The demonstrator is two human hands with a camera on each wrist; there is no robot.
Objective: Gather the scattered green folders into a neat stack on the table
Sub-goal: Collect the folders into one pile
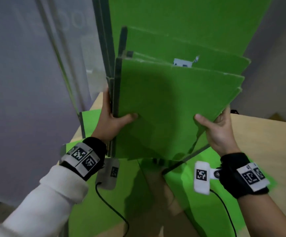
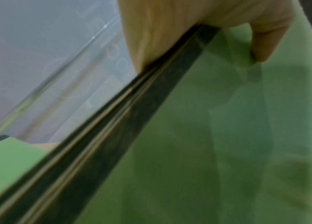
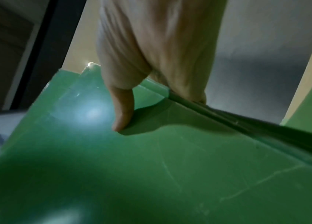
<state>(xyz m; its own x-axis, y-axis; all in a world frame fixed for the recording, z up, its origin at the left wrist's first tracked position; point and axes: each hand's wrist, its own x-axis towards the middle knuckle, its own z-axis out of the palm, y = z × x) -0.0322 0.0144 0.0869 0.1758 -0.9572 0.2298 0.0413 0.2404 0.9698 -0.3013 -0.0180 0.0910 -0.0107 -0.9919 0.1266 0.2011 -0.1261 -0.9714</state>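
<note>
Pale wood, the table [image 1: 265, 134] carries several green folders still lying flat, one below the lifted bundle [image 1: 104, 202], one to its lower right [image 1: 186, 185] and another at the far left edge [image 1: 90, 120]. Above the table, the bundle of green folders [image 1: 164, 108] is held nearly upright between both hands. The left hand [image 1: 111, 122] clamps the dark spine side, thumb on the front cover and fingers behind. The right hand [image 1: 219, 132] grips the opposite open edge the same way, thumb pressed on the front.

The bundle is ragged: its top corners fan out in steps on the side nearest the right hand, and one cover hangs loose beneath the bundle. To square it well, I would judge the grip should loosen slightly, so the folders can slide, and the bottom edges be tapped down on the table, spines kept together under the left hand. Squeezing too tightly would lock the misalignment; too slack, and the slick covers may spill.
</note>
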